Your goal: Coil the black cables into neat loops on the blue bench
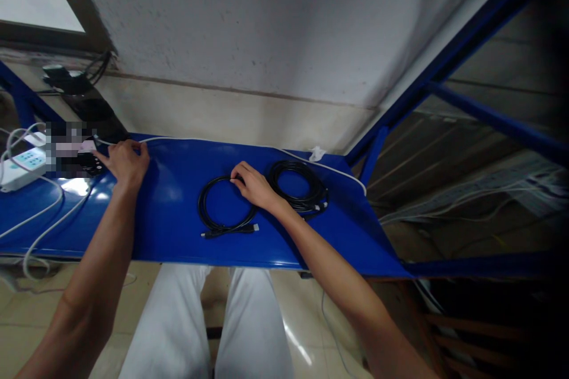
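A blue table carries two coiled black cables. My right hand lies on the nearer coil, fingers curled down over its far right edge; the cable's two plugs lie at its front. A second, thicker coil rests just right of that hand. My left hand reaches to the far left, fingers closed on a small black object beside a blurred patch.
A white power strip with white cords sits at the table's left end. A white cord runs along the back edge. Blue rack beams rise on the right. My white-trousered legs are under the table.
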Demonstrator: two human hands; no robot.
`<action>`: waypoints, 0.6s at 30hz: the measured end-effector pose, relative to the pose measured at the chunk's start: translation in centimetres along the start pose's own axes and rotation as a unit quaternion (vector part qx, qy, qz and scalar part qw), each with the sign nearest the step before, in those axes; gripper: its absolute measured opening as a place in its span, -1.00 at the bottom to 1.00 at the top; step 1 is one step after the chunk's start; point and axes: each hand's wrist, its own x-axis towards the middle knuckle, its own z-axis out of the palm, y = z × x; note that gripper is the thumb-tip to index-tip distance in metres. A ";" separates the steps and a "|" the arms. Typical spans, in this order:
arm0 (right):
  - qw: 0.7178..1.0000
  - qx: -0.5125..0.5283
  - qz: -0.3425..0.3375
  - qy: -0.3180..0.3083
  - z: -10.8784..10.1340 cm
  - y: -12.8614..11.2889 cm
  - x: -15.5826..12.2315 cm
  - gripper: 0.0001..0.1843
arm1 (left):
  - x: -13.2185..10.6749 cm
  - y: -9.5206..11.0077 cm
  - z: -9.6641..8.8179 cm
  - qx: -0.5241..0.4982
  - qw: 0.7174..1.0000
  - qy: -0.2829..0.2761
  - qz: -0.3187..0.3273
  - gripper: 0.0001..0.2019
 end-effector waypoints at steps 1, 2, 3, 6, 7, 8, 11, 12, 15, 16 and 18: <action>1.000 0.004 0.000 0.001 0.0 0.0 0.0 -0.95 | -0.1 -0.1 -0.2 0.001 1.000 0.002 -0.013 -0.60; 1.000 0.005 0.001 0.000 -0.1 0.0 0.0 -0.96 | -0.2 -0.1 -0.3 0.002 1.000 0.006 -0.025 -0.60; 1.000 0.005 0.003 -0.002 -0.1 -0.1 0.0 -0.97 | -0.2 -0.1 -0.5 0.003 0.999 0.011 -0.033 -0.60; 1.000 -0.001 0.011 -0.011 -0.1 -0.1 0.0 -0.96 | -0.3 -0.3 -0.8 0.006 0.999 0.019 -0.048 -0.60; 1.000 -0.003 0.015 -0.013 -0.1 -0.1 0.0 -0.96 | -0.2 -0.4 -0.9 0.007 0.999 0.014 -0.050 -0.59; 1.000 -0.006 0.018 -0.016 -0.1 -0.2 0.0 -0.95 | -0.2 -0.5 -1.0 0.009 0.999 0.008 -0.052 -0.58; 0.999 -0.012 0.024 -0.020 -0.1 -0.2 0.0 -0.94 | -0.1 -0.9 -1.0 0.025 0.998 -0.003 -0.052 -0.53; 0.999 -0.012 0.023 -0.021 -0.1 -0.2 0.0 -0.94 | -0.1 -1.0 -1.0 0.031 0.998 -0.005 -0.047 -0.51; 0.999 -0.016 0.021 -0.020 0.0 -0.1 0.0 -0.94 | -0.3 -0.8 -1.1 0.043 0.999 -0.016 -0.030 -0.48; 0.999 -0.019 0.020 -0.020 0.0 -0.1 0.0 -0.95 | -0.4 -0.7 -1.1 0.046 0.998 -0.020 -0.030 -0.49; 0.999 -0.025 0.019 -0.019 0.1 0.0 0.0 -0.95 | -0.5 -0.4 -1.3 0.050 0.998 -0.026 -0.032 -0.50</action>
